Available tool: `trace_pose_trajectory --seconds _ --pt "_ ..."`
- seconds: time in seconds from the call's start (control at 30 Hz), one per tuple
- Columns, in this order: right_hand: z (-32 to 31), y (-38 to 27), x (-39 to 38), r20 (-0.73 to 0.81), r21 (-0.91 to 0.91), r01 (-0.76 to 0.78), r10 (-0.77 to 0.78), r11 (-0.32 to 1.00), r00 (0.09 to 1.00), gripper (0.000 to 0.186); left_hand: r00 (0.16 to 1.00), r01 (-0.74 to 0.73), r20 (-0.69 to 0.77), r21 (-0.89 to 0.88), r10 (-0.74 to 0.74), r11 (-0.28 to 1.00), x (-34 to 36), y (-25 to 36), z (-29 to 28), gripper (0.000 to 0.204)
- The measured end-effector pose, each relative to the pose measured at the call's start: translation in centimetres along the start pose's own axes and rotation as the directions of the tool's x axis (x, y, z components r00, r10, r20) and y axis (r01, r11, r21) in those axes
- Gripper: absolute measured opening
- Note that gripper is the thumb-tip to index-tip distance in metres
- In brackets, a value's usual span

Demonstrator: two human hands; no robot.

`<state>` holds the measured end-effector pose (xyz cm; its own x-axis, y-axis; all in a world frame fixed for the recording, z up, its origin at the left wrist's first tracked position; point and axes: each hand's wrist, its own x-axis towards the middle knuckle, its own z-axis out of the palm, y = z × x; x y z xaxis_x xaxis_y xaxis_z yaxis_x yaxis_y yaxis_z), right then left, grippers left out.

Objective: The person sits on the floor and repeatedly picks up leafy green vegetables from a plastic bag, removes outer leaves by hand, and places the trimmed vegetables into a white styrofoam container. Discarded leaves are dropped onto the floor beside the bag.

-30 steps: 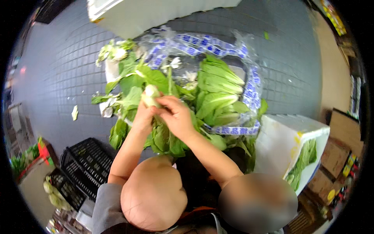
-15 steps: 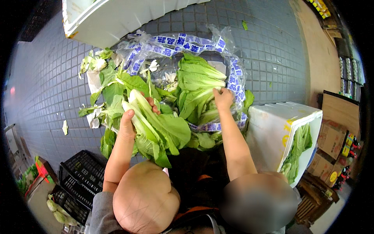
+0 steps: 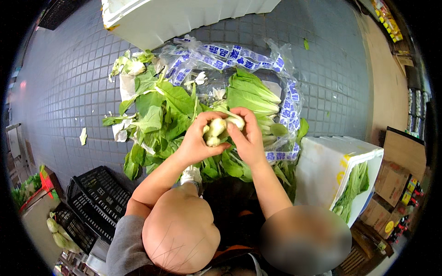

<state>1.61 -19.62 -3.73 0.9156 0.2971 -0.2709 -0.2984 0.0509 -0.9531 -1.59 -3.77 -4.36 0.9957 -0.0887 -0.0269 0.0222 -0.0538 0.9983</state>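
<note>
My left hand (image 3: 195, 140) curls around a bunch of leafy greens (image 3: 215, 131), its thick pale stalk ends turned up toward me. Pressed against the same bunch, my right hand (image 3: 247, 138) grips a pale stalk at its right side between thumb and fingers. The leafy ends are hidden beneath my hands. Just beyond lies a stack of long green leafy heads (image 3: 251, 95) on a clear plastic bag (image 3: 291, 103) with blue print. Loose leaves and trimmings (image 3: 154, 120) are heaped to the left, some touching the tiled floor.
A white foam box (image 3: 184, 20) stands at the far side. Another foam box (image 3: 317, 170), tipped toward the right, holds more greens (image 3: 353, 186). Black plastic crates (image 3: 99, 195) sit at the near left. Cardboard cartons (image 3: 393, 177) are at the right edge.
My right hand has left the stacked heads and moved left to the bunch. My left hand has brought the bunch toward the middle and turned its stalk ends up toward me.
</note>
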Motion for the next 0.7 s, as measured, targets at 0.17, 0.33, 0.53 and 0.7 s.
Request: trace_pose_trajectory --seconds 0.17,0.33,0.53,0.7 --pt "0.4 -4.2 0.5 0.26 -0.214 0.044 0.014 0.976 0.966 0.043 0.979 0.168 -0.054 -0.316 -0.194 0.934 -0.1 -0.1 -2.4 0.056" --pt "1.4 -4.2 2.4 0.426 -0.424 0.453 -0.269 0.784 0.864 0.025 0.951 0.309 0.09 -0.312 -0.296 0.898 -0.8 -0.3 -4.9 0.057" --pt "4.6 -2.4 3.2 0.695 -0.414 0.744 -0.345 0.525 0.631 0.008 0.907 0.203 0.266 0.403 -0.327 0.892 -2.8 2.3 -12.6 0.059" --pt "-1.7 -1.3 11.5 0.005 -0.58 0.245 -0.298 0.777 0.955 0.04 0.893 0.376 0.041 0.481 -0.449 0.792 -5.8 3.4 -17.3 0.054"
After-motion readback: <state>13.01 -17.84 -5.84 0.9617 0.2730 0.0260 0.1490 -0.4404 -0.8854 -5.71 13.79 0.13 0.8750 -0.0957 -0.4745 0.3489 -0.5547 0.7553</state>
